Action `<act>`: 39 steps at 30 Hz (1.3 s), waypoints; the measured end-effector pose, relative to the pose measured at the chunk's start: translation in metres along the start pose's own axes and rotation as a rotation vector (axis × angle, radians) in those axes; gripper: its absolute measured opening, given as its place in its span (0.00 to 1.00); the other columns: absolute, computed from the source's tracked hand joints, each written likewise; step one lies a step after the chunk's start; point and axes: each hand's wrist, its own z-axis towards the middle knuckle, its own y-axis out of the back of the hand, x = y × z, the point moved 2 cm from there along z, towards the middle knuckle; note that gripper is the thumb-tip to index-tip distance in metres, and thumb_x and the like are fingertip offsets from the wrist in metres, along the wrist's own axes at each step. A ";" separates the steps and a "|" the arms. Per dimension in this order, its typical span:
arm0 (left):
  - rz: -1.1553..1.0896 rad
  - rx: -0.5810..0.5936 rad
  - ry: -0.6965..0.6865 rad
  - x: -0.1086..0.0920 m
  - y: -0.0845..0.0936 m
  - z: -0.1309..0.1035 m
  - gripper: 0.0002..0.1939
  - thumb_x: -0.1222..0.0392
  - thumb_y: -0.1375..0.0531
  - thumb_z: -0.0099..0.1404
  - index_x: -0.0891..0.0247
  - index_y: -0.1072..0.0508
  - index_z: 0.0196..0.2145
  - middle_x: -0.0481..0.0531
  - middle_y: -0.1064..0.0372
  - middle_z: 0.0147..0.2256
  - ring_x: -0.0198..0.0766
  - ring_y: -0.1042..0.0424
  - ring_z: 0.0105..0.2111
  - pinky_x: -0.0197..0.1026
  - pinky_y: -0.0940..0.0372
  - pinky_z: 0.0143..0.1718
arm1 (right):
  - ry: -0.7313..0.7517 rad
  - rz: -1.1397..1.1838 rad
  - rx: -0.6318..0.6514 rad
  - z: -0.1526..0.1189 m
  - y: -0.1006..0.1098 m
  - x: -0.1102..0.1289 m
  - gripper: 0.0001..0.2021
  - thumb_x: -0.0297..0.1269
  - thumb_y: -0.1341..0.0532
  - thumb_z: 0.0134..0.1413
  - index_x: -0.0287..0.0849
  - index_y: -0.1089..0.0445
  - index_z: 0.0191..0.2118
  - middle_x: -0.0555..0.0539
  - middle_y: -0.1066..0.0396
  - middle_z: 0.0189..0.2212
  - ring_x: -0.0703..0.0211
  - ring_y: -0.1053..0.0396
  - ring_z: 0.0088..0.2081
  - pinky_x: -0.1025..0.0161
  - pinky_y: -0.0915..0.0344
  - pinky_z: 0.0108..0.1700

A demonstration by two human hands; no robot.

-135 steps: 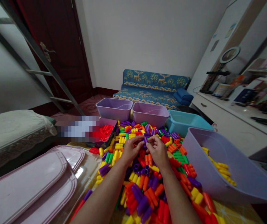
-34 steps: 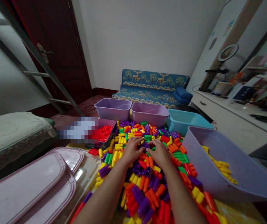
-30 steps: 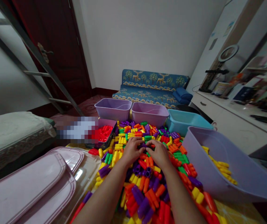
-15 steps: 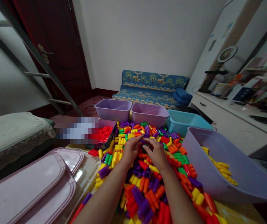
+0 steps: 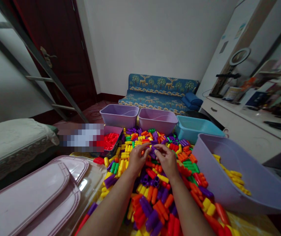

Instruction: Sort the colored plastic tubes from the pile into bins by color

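Note:
Over the middle of a large heap of plastic toy pieces (image 5: 152, 209), my two hands face each other. A purple plastic piece (image 5: 152, 152) shows between their fingertips. My right hand (image 5: 167, 159) pinches it with thumb and fingers. From the other side, my left hand (image 5: 137, 159) has its thumb and fingers curled round the piece's left end, which they partly hide. Red, orange, yellow, green and purple tube-shaped pieces lie beneath both hands, some joined in clusters.
A lilac bin (image 5: 229, 196) with yellow pieces stands at the right. Behind the heap are a purple bin (image 5: 119, 120), a pink bin (image 5: 157, 123) and a blue bin (image 5: 196, 131). A dark box (image 5: 115, 149) holds red pieces. Pink lids (image 5: 27, 196) lie at the left.
My right hand's thumb and fingers were apart and have closed on the purple piece. My left hand has barely moved. The bins and the heap look the same.

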 end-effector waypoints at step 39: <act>0.363 0.182 0.035 -0.001 0.001 0.002 0.14 0.69 0.37 0.61 0.64 0.22 0.45 0.55 0.29 0.41 0.47 0.32 0.44 0.46 0.36 0.48 | -0.201 0.060 0.047 0.008 0.003 -0.023 0.22 0.46 0.39 0.47 0.39 0.28 0.46 0.47 0.27 0.30 0.59 0.28 0.28 0.65 0.32 0.28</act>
